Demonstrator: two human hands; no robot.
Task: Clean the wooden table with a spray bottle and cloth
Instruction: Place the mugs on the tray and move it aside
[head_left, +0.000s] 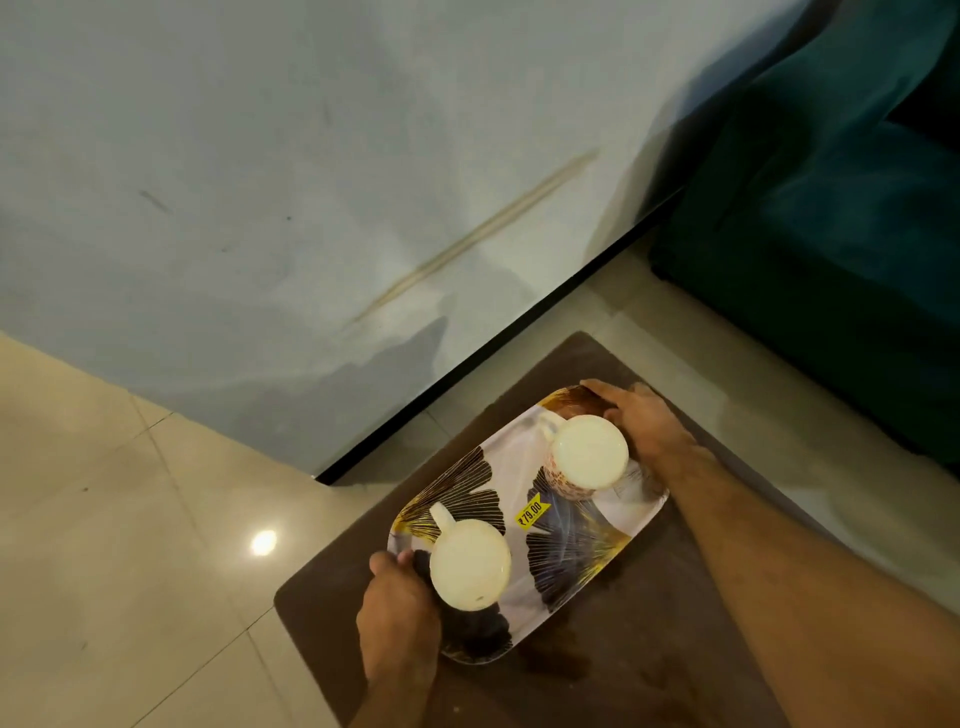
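- The dark wooden table (597, 649), rounded at its corners, stands on pale glossy floor tiles (130, 519), with bare floor around it and a teal sofa (831, 234) well beyond its far side.
- One oblong tray (582, 545) with a leaf print and a yellow price sticker (530, 513) is over the tabletop — whether it touches, I cannot tell.
- Two white mugs (470, 564) stand on the tray.
- The left hand (400, 608) grips the tray's near end; the right hand (639, 421) curls over its far end.
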